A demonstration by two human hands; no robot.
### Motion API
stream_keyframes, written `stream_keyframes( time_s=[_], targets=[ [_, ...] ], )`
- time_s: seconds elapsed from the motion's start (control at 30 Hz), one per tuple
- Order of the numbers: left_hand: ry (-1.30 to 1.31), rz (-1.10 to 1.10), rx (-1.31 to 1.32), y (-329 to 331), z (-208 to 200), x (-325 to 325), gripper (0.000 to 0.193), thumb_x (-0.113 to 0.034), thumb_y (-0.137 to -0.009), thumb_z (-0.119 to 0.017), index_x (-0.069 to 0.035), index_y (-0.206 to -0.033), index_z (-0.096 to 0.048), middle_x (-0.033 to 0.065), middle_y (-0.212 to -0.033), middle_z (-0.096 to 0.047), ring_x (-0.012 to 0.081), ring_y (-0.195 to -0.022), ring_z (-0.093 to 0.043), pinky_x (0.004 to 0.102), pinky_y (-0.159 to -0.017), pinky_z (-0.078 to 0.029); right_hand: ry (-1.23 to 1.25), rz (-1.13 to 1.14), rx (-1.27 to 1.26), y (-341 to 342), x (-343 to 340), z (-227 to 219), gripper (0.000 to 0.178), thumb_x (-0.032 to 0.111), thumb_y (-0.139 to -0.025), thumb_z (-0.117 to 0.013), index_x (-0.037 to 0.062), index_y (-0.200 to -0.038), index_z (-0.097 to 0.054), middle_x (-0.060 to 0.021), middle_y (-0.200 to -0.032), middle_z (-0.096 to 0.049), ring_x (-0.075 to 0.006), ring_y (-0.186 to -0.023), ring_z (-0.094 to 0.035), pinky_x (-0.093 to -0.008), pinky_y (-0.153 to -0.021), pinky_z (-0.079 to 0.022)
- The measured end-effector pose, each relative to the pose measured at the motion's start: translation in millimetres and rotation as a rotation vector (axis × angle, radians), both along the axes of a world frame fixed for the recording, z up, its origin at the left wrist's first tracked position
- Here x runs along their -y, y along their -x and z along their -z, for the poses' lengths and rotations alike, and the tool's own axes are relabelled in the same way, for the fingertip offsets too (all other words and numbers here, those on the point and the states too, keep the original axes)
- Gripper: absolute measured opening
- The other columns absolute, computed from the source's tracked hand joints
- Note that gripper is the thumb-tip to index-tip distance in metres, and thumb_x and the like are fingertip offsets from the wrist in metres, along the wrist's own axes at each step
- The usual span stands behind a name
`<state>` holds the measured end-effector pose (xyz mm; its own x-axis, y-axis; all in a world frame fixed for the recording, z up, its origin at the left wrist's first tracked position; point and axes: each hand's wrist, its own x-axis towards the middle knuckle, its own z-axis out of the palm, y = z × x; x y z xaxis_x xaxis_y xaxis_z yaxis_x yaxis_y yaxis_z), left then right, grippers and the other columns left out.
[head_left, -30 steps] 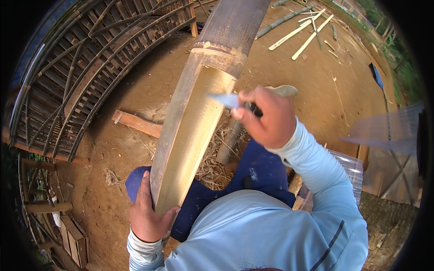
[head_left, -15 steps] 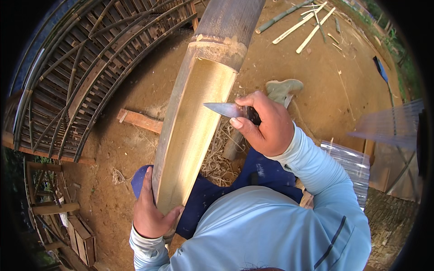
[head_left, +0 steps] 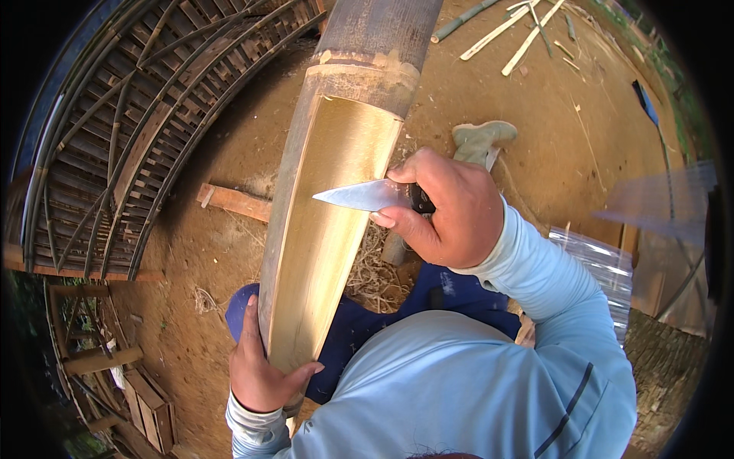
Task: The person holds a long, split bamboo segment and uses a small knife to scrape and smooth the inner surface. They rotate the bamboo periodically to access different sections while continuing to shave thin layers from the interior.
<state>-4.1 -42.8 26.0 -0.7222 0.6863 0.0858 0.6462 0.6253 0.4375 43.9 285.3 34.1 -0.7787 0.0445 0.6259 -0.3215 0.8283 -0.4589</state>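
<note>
The right grip (head_left: 459,210) is wrapped round a knife (head_left: 355,196), and the left grip (head_left: 264,371) holds the low end of a fat bamboo pole (head_left: 325,241). The pole slants away from the body, its cut side up. The knife crosses its right edge; I can't tell if they touch. Light strokes, tip far from the other grip, seem best. The blue knee (head_left: 242,307) is close beside the pole. Curly shavings (head_left: 373,283), a boot (head_left: 478,138) and a slatted rack (head_left: 138,157) are around.
</note>
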Motion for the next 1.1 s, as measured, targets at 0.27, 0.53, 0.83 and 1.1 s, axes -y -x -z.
stream_keyframes(
  time_s=[0.27,0.53,0.83,1.1],
  targets=[
    [-0.012,-0.003,0.015,4,6,3,0.132,-0.030,-0.047,-0.097,0.006,-0.150,-0.024,0.0280,-0.113,-0.065,0.0437,-0.096,-0.068,0.0438,-0.084,-0.055,-0.058,-0.007,-0.002,5,-5,0,0.036,0.024,-0.081,-0.079,-0.0028,-0.094,-0.059,-0.0176,-0.081,-0.065,-0.0335,-0.068,-0.067,-0.0352,-0.060,-0.053],
    [-0.023,0.010,0.010,5,5,3,0.133,-0.030,-0.046,-0.097,0.006,-0.150,-0.023,0.0280,-0.114,-0.065,0.0430,-0.095,-0.069,0.0435,-0.083,-0.056,-0.098,0.018,-0.138,13,-3,8,0.036,0.035,-0.083,-0.076,0.0060,-0.087,-0.055,-0.0096,-0.068,-0.057,-0.0305,-0.056,-0.061,-0.0383,-0.048,-0.047],
    [-0.059,-0.015,0.032,2,5,1,0.130,-0.022,-0.047,-0.097,0.005,-0.151,-0.023,0.0278,-0.115,-0.065,0.0421,-0.098,-0.069,0.0432,-0.085,-0.055,-0.047,0.095,-0.175,9,-5,14,0.035,0.037,-0.087,-0.073,0.0067,-0.089,-0.056,-0.0100,-0.071,-0.059,-0.0295,-0.059,-0.063,-0.0379,-0.050,-0.049],
    [-0.032,-0.055,0.084,-1,2,-3,0.129,-0.020,-0.048,-0.097,0.005,-0.150,-0.024,0.0285,-0.117,-0.064,0.0427,-0.099,-0.068,0.0432,-0.085,-0.055,-0.107,0.024,-0.093,4,-7,9,0.034,0.036,-0.087,-0.073,0.0066,-0.089,-0.057,-0.0096,-0.069,-0.059,-0.0291,-0.055,-0.062,-0.0372,-0.049,-0.048]
  ],
)
